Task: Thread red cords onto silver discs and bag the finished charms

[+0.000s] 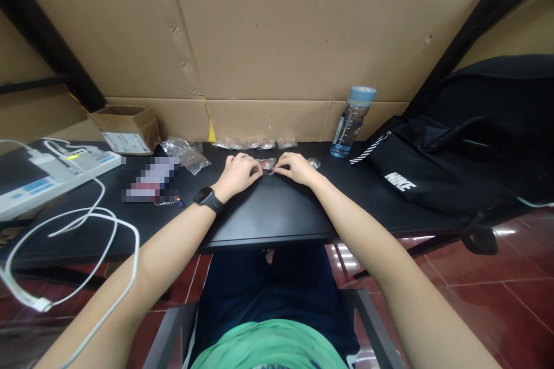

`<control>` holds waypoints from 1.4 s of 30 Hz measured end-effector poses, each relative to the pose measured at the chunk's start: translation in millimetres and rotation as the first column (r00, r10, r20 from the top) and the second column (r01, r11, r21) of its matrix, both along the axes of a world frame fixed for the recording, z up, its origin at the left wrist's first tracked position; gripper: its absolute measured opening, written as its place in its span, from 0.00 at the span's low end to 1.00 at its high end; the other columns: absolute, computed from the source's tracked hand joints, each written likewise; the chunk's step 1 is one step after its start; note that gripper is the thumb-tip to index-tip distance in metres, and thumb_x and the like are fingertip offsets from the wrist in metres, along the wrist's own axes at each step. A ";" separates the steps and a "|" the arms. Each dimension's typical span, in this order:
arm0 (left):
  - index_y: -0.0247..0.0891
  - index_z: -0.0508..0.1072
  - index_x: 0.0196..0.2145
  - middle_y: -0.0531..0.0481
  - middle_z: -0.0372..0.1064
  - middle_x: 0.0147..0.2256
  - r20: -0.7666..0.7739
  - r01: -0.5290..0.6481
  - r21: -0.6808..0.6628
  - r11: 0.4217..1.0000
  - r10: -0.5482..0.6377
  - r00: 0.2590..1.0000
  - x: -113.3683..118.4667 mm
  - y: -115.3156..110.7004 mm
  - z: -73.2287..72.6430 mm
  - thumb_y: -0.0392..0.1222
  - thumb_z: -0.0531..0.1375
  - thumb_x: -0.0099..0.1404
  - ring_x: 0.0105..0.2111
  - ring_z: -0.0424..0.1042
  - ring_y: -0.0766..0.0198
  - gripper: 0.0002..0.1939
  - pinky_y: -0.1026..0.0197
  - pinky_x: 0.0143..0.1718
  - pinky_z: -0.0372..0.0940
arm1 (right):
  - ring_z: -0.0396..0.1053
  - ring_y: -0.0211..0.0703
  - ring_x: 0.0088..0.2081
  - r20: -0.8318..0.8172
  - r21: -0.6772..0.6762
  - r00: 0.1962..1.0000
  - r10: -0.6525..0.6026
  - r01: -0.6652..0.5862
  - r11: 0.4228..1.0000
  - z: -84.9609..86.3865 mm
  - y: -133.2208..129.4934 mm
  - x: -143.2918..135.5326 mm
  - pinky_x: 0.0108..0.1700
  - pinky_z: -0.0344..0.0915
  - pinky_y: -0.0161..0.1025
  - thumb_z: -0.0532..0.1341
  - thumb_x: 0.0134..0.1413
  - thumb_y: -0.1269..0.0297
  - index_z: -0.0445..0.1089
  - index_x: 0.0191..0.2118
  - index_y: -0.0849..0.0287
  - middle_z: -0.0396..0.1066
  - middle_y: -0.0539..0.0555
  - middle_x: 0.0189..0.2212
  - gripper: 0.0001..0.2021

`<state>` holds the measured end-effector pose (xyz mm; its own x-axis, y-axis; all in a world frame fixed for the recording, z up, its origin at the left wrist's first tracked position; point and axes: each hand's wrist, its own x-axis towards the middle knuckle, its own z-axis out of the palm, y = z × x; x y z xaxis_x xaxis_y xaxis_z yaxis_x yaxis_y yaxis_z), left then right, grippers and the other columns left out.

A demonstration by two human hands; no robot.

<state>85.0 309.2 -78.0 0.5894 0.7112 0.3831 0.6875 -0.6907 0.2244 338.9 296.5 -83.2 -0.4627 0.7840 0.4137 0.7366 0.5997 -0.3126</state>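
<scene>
A small clear plastic packet with something reddish inside lies between my hands over the black table. My left hand pinches its left edge, and my right hand pinches the right edge. Behind them, several similar clear packets form a row along the cardboard wall. A small round shiny object sits just beyond my right wrist. Crumpled clear plastic bags lie to the left of my left hand.
At the left are an open cardboard box, a white power strip, looped white cable and a pixelated item. A blue-lidded bottle stands right of centre, beside a black bag.
</scene>
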 end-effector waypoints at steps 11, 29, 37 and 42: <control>0.47 0.82 0.39 0.49 0.82 0.44 0.088 0.011 -0.079 0.997 -0.004 0.996 -3.6 2.7 1.9 0.46 0.61 0.70 0.50 0.74 0.50 0.08 0.47 0.55 0.59 | 0.75 0.46 0.43 -0.083 0.004 0.996 -0.017 0.018 1.000 -3.3 1.2 -5.9 0.50 0.66 0.40 0.68 0.62 0.68 0.82 0.39 0.58 0.80 0.56 0.40 0.04; 0.48 0.68 0.53 0.56 0.83 0.34 0.163 -0.095 -0.358 0.929 0.162 0.973 3.3 -5.8 5.3 0.41 0.61 0.66 0.44 0.81 0.56 0.19 0.50 0.56 0.62 | 0.77 0.51 0.45 -0.002 -0.313 0.913 -0.407 0.386 0.868 6.7 -8.9 -19.8 0.45 0.64 0.40 0.62 0.66 0.58 0.82 0.28 0.54 0.82 0.54 0.37 0.16; 0.51 0.81 0.48 0.54 0.83 0.36 0.075 -0.084 -0.297 0.951 0.111 0.991 5.0 -4.2 2.8 0.41 0.58 0.67 0.46 0.80 0.54 0.15 0.50 0.55 0.61 | 0.76 0.50 0.42 0.020 -0.299 0.891 -0.454 0.439 0.848 13.1 -16.3 -24.1 0.43 0.61 0.42 0.66 0.60 0.58 0.79 0.27 0.55 0.81 0.54 0.34 0.12; 0.51 0.83 0.49 0.49 0.83 0.39 0.003 -0.145 -0.222 0.964 0.149 0.989 6.3 -5.9 3.8 0.42 0.57 0.69 0.47 0.79 0.49 0.17 0.46 0.54 0.59 | 0.73 0.50 0.46 -0.064 -0.209 0.913 -0.404 0.384 0.899 6.4 -15.4 -20.6 0.46 0.62 0.43 0.70 0.57 0.60 0.78 0.46 0.54 0.79 0.55 0.44 0.12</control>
<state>91.3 303.3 -74.2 0.4664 0.8575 0.2174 0.7717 -0.5145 0.3739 318.3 281.1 -76.8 -0.0628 0.9610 0.2693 0.8580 0.1898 -0.4772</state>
